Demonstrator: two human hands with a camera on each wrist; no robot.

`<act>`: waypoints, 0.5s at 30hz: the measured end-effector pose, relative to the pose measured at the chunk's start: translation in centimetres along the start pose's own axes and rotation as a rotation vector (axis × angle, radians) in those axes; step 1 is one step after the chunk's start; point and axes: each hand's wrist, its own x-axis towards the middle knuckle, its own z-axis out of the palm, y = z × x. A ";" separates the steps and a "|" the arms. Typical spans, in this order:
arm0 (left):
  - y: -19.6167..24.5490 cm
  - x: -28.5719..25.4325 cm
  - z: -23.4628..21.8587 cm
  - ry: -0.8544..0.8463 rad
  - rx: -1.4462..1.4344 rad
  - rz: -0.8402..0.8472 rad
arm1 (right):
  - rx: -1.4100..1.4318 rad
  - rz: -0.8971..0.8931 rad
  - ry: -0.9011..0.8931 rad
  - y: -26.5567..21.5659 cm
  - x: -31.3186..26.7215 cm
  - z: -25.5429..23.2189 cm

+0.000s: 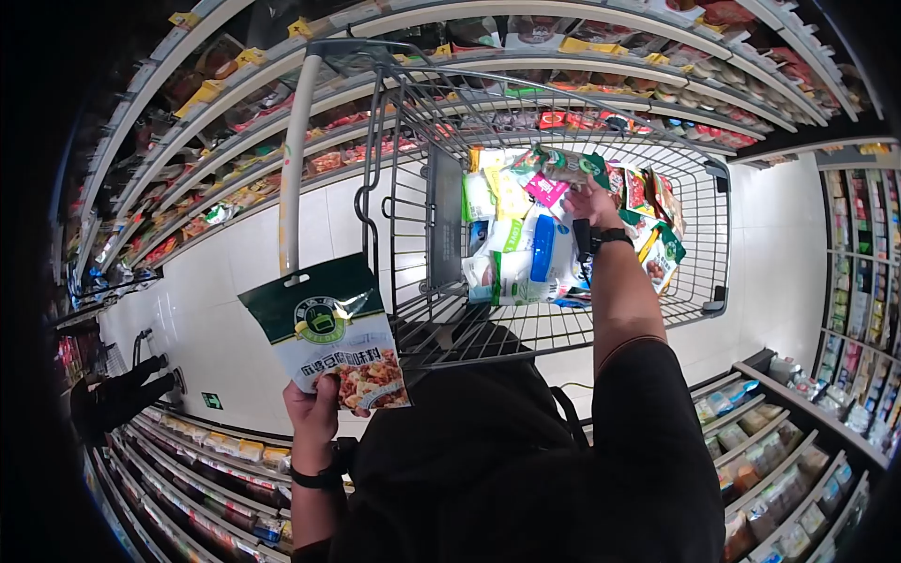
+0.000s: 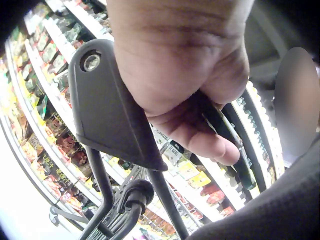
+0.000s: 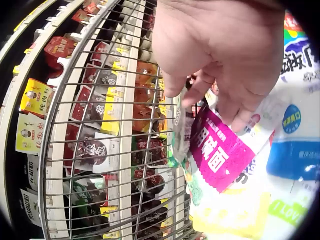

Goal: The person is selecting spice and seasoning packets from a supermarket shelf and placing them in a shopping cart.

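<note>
Upright in my left hand [image 1: 316,413] is a green-and-white food packet [image 1: 330,342], gripped at its lower edge with the thumb across the front. In the left wrist view the fingers of that hand [image 2: 185,85] curl by the packet's dark edge [image 2: 231,140], beside the cart's grey corner piece [image 2: 107,105]. My right hand [image 1: 593,205] is over the packets inside the cart, fingers loosely bent. The right wrist view has this hand [image 3: 222,60] with fingertips at a packet with a magenta label [image 3: 220,155]; whether it grasps anything is hidden.
The wire shopping cart [image 1: 469,358] holds several bags, one with a blue band [image 1: 542,249]. Stocked shelves [image 1: 216,141] run behind the cart, with more shelves [image 1: 784,450] at lower right. A person in dark clothes [image 1: 113,394] stands by another cart at far left.
</note>
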 end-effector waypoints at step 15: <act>1.5 -0.2 0.1 -0.100 0.010 -0.115 | 0.146 -0.126 -0.651 0.3 3.4 -5.3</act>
